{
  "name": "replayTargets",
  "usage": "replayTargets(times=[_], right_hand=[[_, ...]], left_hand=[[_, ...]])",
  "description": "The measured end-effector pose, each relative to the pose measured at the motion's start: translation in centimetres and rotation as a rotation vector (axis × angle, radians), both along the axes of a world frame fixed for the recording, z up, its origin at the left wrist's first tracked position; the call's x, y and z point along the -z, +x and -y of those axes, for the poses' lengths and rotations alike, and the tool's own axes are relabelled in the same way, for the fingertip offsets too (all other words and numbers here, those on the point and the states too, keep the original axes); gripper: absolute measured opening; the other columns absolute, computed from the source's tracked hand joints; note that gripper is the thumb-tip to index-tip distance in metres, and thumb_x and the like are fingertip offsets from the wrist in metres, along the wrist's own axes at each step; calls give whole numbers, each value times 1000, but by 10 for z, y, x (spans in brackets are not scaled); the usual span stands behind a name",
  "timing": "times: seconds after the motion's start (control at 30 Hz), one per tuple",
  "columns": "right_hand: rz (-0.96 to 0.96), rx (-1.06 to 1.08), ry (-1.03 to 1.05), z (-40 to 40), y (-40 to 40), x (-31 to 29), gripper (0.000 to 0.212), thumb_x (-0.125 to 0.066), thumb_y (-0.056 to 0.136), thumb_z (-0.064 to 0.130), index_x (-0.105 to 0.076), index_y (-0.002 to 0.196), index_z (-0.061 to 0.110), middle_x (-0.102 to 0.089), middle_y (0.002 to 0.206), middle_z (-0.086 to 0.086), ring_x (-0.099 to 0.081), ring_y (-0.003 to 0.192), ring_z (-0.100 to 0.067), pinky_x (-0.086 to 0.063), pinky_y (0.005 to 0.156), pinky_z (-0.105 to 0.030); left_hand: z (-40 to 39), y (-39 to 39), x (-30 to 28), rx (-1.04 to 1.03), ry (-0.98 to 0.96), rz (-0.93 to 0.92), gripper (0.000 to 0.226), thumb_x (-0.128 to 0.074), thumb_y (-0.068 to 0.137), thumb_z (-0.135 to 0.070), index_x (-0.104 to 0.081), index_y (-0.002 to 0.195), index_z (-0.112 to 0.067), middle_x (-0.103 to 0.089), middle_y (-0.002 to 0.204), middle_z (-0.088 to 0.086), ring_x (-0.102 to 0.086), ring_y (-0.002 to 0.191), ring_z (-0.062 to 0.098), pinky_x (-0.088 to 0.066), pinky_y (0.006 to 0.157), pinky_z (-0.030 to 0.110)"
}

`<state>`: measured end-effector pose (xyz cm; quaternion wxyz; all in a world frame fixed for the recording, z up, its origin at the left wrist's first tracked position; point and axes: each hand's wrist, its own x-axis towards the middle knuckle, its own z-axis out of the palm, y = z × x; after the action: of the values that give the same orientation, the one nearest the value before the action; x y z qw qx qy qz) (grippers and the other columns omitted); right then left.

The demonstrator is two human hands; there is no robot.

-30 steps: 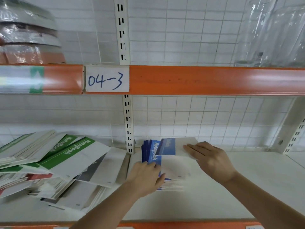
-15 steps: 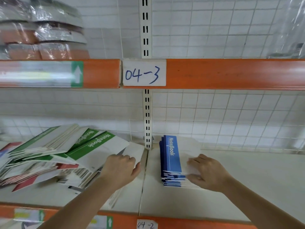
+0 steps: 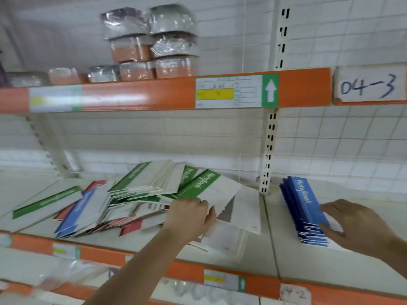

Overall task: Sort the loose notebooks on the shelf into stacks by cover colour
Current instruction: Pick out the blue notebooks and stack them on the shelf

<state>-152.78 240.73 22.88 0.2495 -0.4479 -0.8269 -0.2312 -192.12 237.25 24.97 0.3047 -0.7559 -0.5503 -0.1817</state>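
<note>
Two groups of notebooks lie on the middle shelf (image 3: 253, 256): a neat blue stack (image 3: 305, 211) to the right of the slotted upright (image 3: 267, 164), and a loose heap (image 3: 105, 203) of green, red and blue covers fanned out to its left. The sorting looks to be partly done, with blue gathered and the heap still mixed. The left hand (image 3: 190, 215) reaches into the right edge of the heap, its fingers (image 3: 204, 205) curled around the corner of a green notebook (image 3: 211, 190) lying on top. The right hand (image 3: 352, 223) rests flat on the white part of the blue stack, fingers straight and spread, steadying it. The next move probably calls for drawing the green notebook free without dragging its neighbours, then starting a green stack on bare shelf. Compared with half a second earlier, the view has swung left, so the heap fills the middle, the "04-3" label (image 3: 367, 85) sits at the far right, and wrapped packages (image 3: 152, 44) show on the shelf above. The left hand, then resting on white sheets beside the upright, now grips the green cover.
</note>
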Motion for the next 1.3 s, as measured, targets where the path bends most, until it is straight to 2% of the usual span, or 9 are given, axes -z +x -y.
replayTargets(times=[0.23, 0.37, 0.57, 0.63, 0.7, 0.77, 0.93, 1.1, 1.3], right_hand=[[-105, -172, 159, 12, -153, -18, 61, -28, 95, 46, -74, 85, 6, -69, 75, -6, -68, 61, -25, -50, 46, -33], [-146, -183, 152, 10, -234, -21, 46, -40, 89, 38, -75, 91, 8, -72, 84, -4, -70, 68, -23, -55, 50, -34], [-147, -263, 174, 28, -356, -37, 34, -45, 84, 27, -74, 86, 10, -71, 77, -1, -67, 64, -20, -51, 50, -26], [-137, -303, 158, 33, -393, -37, 29, -48, 83, 26, -73, 87, 11, -71, 80, 1, -67, 68, -18, -52, 54, -25], [-90, -336, 130, 36, -427, -36, 26, -50, 82, 24, -72, 87, 12, -69, 80, 2, -66, 70, -15, -51, 58, -24], [-37, -353, 76, 38, -457, -34, 25, -50, 82, 24, -72, 88, 14, -69, 80, 4, -65, 72, -13, -52, 61, -24], [142, -368, -64, 29, -509, -24, 30, -45, 84, 33, -70, 94, 21, -68, 86, 7, -63, 78, -13, -54, 68, -27], [225, -397, -136, 26, -538, -16, 29, -45, 83, 37, -70, 90, 23, -68, 86, 10, -60, 80, -13, -51, 78, -28], [255, -361, -225, 22, -548, -4, 35, -45, 83, 49, -71, 88, 25, -67, 86, 12, -61, 84, -11, -50, 83, -28]], left_hand=[[15, -126, -8, 30, 21, 38, 39, -46, 80, -37, -58, 48, -19, -52, 43, -4, -50, 34, 15, -35, 37, 17], [24, -202, -8, 29, 28, 86, 31, -45, 78, -34, -60, 57, -16, -55, 50, -1, -53, 40, 17, -40, 39, 21], [36, -310, 16, -147, -255, 110, 32, -37, 64, -31, -63, 67, -12, -58, 60, 0, -59, 51, 19, -38, 38, 23], [34, -337, 22, -254, -415, 124, 48, -41, 74, -33, -68, 102, -6, -68, 100, 9, -69, 88, 27, -55, 67, 35], [33, -360, 31, -332, -617, 92, 66, -40, 89, -46, -40, 143, -8, -41, 148, 11, -42, 135, 29, -36, 107, 37], [33, -372, 35, -350, -760, 129, 80, -30, 89, -62, -17, 153, -16, -15, 161, 5, -18, 147, 28, -21, 117, 37], [29, -385, 40, -314, -956, 367, 98, -32, 81, -81, 3, 156, -29, 8, 163, 3, -2, 150, 30, -9, 120, 43], [33, -388, 43, -283, -946, 264, 138, -1, 39, -103, -2, 156, -28, -12, 162, 1, -21, 146, 23, -24, 116, 35], [41, -397, 33, -291, -869, 143, 76, -52, 90, -61, -18, 152, -34, -47, 143, -4, -49, 124, 16, -44, 92, 25]])
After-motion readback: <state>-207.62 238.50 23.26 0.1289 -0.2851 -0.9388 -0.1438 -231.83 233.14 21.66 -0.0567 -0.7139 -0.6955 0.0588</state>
